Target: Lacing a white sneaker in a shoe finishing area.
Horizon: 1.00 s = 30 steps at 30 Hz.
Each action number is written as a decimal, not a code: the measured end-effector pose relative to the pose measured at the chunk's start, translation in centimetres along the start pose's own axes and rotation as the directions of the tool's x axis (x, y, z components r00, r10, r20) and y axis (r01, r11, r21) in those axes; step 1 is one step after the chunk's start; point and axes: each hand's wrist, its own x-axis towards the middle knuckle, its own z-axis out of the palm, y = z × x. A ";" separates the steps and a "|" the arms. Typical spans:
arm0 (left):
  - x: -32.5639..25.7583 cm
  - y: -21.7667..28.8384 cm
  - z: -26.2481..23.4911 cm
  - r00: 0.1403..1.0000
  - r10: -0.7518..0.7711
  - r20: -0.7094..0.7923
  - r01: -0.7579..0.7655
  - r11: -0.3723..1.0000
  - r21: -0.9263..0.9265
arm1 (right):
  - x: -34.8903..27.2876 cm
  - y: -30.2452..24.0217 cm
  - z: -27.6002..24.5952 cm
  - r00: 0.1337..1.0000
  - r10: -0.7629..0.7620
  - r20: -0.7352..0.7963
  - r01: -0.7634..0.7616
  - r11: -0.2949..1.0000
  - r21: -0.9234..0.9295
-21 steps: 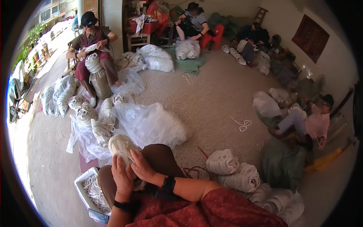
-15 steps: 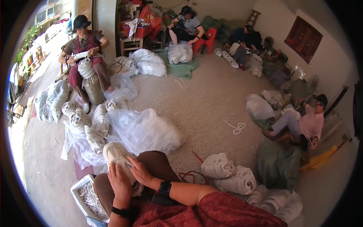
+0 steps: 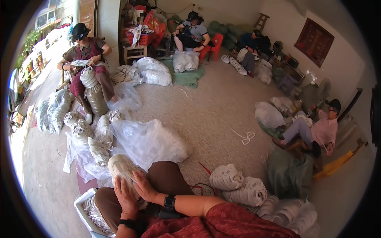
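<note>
A cream-coloured sneaker [image 3: 122, 168] rests across my lap, its toe pointing away from me. My left hand [image 3: 126, 196] is closed around the near left part of the sneaker, fingers lying along its upper. On the other side, my right hand [image 3: 145, 188] bends over the lacing area, thumb and fingers pinched together. A small bit of white shoelace [image 3: 134, 181] shows at those fingertips; the rest of it is hidden. Beside my left thigh, a white box [image 3: 81, 202] holds a tangle of white laces [image 3: 95, 212].
Clear plastic bags [image 3: 149, 142] and bundled pale shoe pieces [image 3: 99, 150] lie ahead on the left. More rolled bundles [image 3: 242, 186] sit at my right, near a green sack [image 3: 289, 170]. Several co-workers sit around the room, one [image 3: 89, 59] at the far left handling pale pieces.
The whole scene has shifted slightly in view as my head moved. My hands and the sneaker sit a little lower, and my right fingers have moved slightly on the upper.
</note>
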 end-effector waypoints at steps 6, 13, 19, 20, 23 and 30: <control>-2.0 -1.3 -0.6 0.997 -0.066 -0.047 0.058 0.985 -0.161 | -0.8 -1.3 0.9 0.992 0.026 0.124 -0.013 0.994 -0.105; -1.2 0.3 -2.9 0.980 -0.195 0.044 0.186 0.807 -0.560 | 1.2 -3.6 -4.0 0.968 0.013 0.250 0.031 0.984 -0.173; -5.5 -9.0 -9.1 0.671 -0.741 0.030 0.459 0.383 -0.801 | 1.0 -1.4 -10.5 0.996 0.030 0.083 -0.008 0.968 -0.250; -7.1 -11.3 -9.7 0.573 -0.817 0.065 0.510 0.294 -0.808 | 0.9 -0.8 -11.1 0.990 0.111 0.089 -0.086 0.964 -0.253; -13.3 -17.7 -9.6 0.272 -0.954 0.128 0.629 0.076 -0.774 | -0.1 0.0 -11.2 0.982 0.175 0.074 -0.144 0.940 -0.308; -19.9 -23.6 -6.3 0.144 -0.963 0.230 0.704 -0.063 -0.707 | 0.7 0.1 -9.9 0.970 0.238 0.042 -0.205 0.905 -0.372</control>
